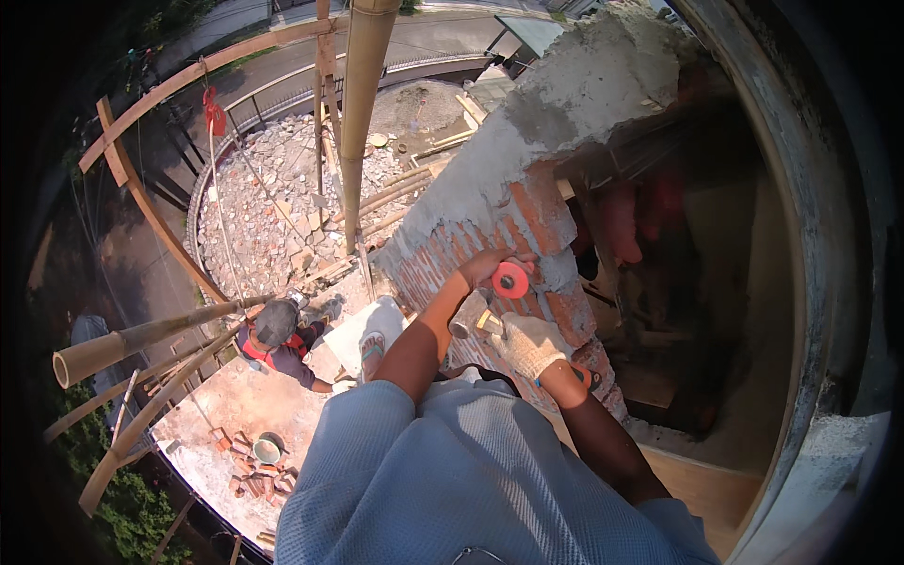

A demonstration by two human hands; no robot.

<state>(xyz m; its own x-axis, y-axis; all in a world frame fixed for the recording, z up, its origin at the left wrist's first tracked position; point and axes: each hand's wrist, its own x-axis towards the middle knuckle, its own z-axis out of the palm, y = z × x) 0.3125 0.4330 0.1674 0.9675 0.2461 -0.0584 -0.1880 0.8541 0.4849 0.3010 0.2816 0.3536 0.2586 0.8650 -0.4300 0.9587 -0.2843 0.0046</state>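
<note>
My bare left hand [485, 267] is closed around a chisel, whose round red hand guard [510, 280] with a dark centre faces up; the blade is hidden. My right hand [530, 346], in a cream knitted glove, grips a hammer. The grey hammer head [468, 314] sits just below the guard, apart from it, and an orange and black handle end shows past my wrist. Both hands are over the broken edge of a brick wall [443, 259], its red bricks bare in places and grey mortar covering the upper part.
At lower left a person in a dark cap [277, 323] crouches on the platform. Broken bricks [256, 480] and a bucket [267, 448] lie nearby. Bamboo poles [363, 104] rise close on the left. Below spreads a rubble heap [268, 193]. A dark opening [697, 311] lies right of the wall.
</note>
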